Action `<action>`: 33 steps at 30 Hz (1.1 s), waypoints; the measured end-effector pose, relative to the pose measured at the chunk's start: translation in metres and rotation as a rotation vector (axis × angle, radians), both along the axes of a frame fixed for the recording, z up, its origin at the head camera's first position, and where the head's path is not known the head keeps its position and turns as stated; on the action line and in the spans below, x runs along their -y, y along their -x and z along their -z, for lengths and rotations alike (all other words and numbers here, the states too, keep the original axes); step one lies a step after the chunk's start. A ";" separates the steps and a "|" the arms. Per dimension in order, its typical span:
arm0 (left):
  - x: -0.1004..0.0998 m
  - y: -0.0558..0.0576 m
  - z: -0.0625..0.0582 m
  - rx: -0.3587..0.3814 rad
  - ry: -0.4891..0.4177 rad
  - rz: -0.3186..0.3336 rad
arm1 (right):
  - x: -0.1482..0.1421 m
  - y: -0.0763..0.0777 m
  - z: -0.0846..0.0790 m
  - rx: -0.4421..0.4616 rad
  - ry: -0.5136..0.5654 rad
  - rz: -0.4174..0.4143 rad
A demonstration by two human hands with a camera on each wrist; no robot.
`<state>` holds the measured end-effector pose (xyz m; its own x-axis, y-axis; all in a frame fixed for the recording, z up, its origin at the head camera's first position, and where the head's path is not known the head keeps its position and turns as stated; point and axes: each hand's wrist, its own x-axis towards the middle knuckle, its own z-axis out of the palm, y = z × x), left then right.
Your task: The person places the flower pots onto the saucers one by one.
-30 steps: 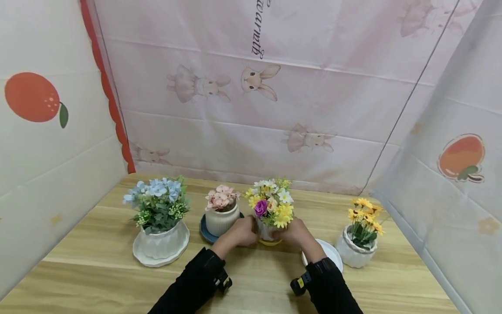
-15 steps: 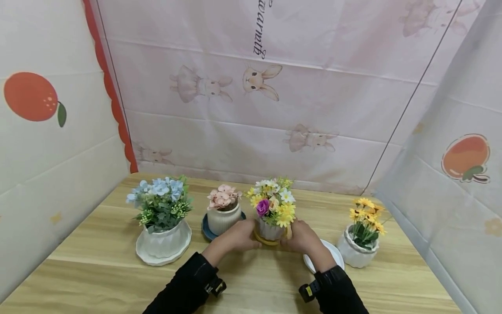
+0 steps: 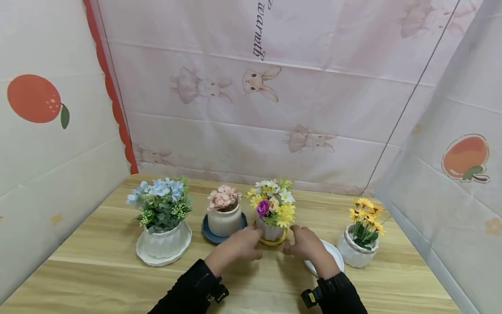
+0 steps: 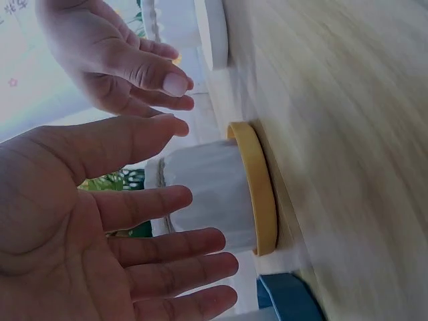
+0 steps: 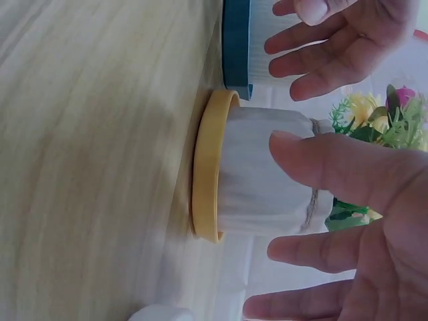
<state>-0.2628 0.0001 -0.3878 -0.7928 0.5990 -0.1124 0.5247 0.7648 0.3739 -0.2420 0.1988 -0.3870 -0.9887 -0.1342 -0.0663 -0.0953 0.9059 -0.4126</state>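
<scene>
A whitish flowerpot [image 3: 270, 232] with mixed yellow, white and purple flowers [image 3: 274, 204] stands upright on a yellow saucer [image 5: 208, 167] in the middle of the table. A twine band [image 5: 312, 210] runs round the pot near its rim. My left hand [image 3: 242, 243] is at the pot's left, palm towards it, with its fingers extended and nothing held. On the other side my right hand [image 3: 307, 245] is spread likewise, its fingers straight. In both wrist views, the hands overlap the pot, but I cannot tell whether any finger touches it.
Left of the saucer, a pink-flowered pot [image 3: 224, 223] stands on a blue saucer [image 3: 211, 238]. Further left, a blue-flowered pot [image 3: 161, 242] sits on a white scalloped saucer [image 3: 143, 258]. A white plate [image 3: 335, 258] lies partly under my right wrist, beside a white pot [image 3: 356, 252] of orange-yellow flowers.
My hands were close around the pot and its saucer. They have let go and opened, drawing back slightly towards me. The pot and saucer stay in about the same place.
</scene>
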 end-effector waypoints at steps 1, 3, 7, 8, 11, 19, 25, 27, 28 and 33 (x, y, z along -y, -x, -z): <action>-0.002 -0.001 0.000 -0.007 -0.002 0.012 | -0.001 -0.001 -0.001 0.000 -0.001 0.006; -0.005 -0.003 0.000 -0.017 -0.008 0.029 | -0.004 -0.004 -0.003 0.008 0.003 0.021; -0.017 -0.006 0.002 -0.043 -0.019 0.050 | -0.013 -0.008 -0.007 0.020 -0.005 0.049; -0.020 -0.007 0.002 -0.042 -0.023 0.051 | -0.015 -0.010 -0.008 0.025 -0.012 0.057; -0.030 -0.008 0.004 -0.041 -0.030 0.054 | -0.023 -0.013 -0.013 0.035 -0.036 0.078; -0.053 -0.010 0.008 -0.019 -0.032 0.098 | -0.048 -0.026 -0.024 0.098 -0.046 0.147; -0.065 -0.010 0.012 0.033 -0.049 0.113 | -0.068 -0.032 -0.030 0.118 -0.040 0.220; -0.068 -0.009 0.014 0.033 -0.057 0.121 | -0.073 -0.033 -0.031 0.119 -0.048 0.234; -0.069 -0.008 0.015 0.035 -0.065 0.124 | -0.076 -0.034 -0.031 0.117 -0.051 0.239; -0.074 -0.006 0.020 0.055 -0.117 0.113 | -0.087 -0.037 -0.032 0.119 -0.039 0.267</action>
<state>-0.2566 0.0743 -0.4080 -0.7145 0.6953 -0.0782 0.5808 0.6517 0.4878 -0.2048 0.2855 -0.3554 -0.9737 0.1345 -0.1838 0.1955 0.9077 -0.3714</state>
